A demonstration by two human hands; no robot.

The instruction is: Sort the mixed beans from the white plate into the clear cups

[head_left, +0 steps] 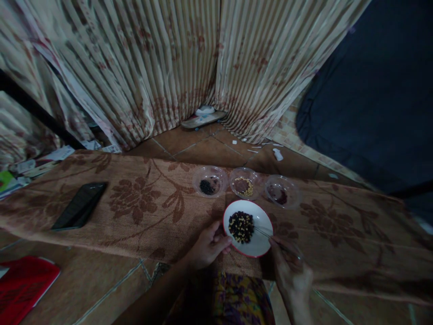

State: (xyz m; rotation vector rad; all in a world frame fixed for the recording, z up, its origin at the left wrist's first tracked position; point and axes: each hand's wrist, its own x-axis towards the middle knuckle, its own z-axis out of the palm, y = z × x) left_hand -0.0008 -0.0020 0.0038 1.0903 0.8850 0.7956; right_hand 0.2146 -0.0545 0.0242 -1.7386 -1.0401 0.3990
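Observation:
A white plate with a red rim (pixel 264 247) holds a heap of mixed dark and yellow beans (pixel 241 227). My left hand (pixel 210 243) grips its left edge, thumb on the rim and fingers beneath. In my right hand (pixel 292 271) is a pair of thin metal tweezers (pixel 263 232), their tips at the right side of the heap. Behind the plate stand three clear plastic bowls: the left bowl (pixel 219 174) with black beans (pixel 206 187), the middle bowl (pixel 241 171) with yellow beans (pixel 249 187), the right bowl (pixel 292 192) with dark red beans (pixel 282 197).
A brown flowered cloth (pixel 189 216) covers the long low table. A dark phone (pixel 80 206) lies on its left part, with papers (pixel 37 164) beyond. Striped curtains (pixel 169 67) hang behind, above a skateboard (pixel 203 119) on the tiled floor. A red bag (pixel 27 286) lies at lower left.

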